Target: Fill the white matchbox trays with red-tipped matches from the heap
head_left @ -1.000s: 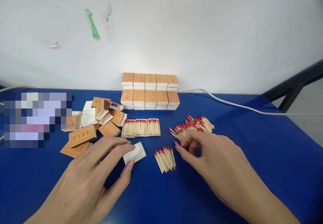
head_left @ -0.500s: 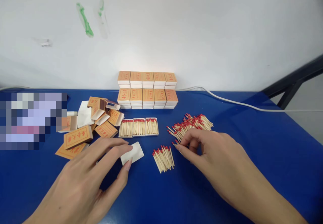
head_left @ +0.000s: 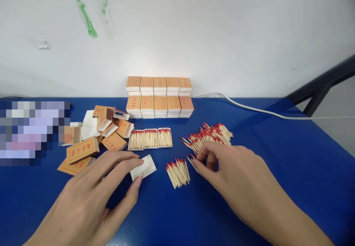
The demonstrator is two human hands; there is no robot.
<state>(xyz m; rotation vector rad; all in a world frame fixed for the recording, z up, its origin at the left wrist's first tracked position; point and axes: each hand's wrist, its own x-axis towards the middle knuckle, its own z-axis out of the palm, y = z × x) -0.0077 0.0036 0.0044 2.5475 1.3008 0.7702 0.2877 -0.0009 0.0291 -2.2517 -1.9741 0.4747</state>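
My left hand (head_left: 97, 196) lies on the blue table (head_left: 277, 153), its fingers closed round the near end of a small white matchbox tray (head_left: 144, 167). My right hand (head_left: 230, 172) rests at the near edge of a large heap of red-tipped matches (head_left: 209, 135), thumb and forefinger pinching a match or two at its left side. Between the hands sits a small bundle of matches (head_left: 178, 172), tips pointing away from me.
Three filled white trays (head_left: 150, 138) stand side by side behind the bundle. Stacked orange matchboxes (head_left: 159, 97) line the wall in two rows. Loose orange sleeves and white trays (head_left: 97, 133) are scattered at the left. A white cable (head_left: 249, 108) runs along the back right.
Both hands have stayed almost where they were. My right fingers have drawn a match slightly out of the heap toward the small bundle. The view has shifted a little.
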